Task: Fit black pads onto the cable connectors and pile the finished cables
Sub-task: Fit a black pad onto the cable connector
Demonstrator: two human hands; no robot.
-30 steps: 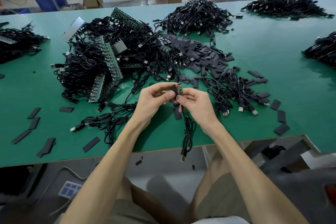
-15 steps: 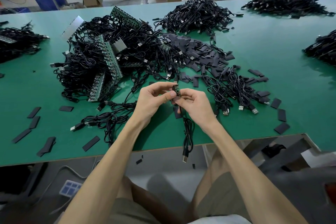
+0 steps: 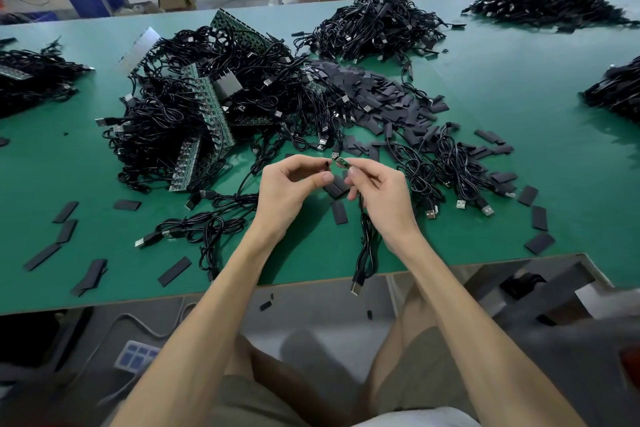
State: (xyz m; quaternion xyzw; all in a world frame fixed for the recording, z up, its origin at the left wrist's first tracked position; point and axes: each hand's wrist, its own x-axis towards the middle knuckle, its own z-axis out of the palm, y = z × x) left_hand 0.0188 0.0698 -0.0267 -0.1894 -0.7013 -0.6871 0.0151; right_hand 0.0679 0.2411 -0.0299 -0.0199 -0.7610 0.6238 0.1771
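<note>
Black pad point(image 3: 327, 165) is being pinched in the left hand point(image 3: 294, 185) while the right hand point(image 3: 381, 196) is pinching the cable connector point(image 3: 341, 161) beside it.

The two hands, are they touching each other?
Apart. The head view shows loose black pads on the green table in the gap between the left hand and the right hand.

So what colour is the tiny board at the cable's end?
The circuit board is green; the head view shows it.
</note>
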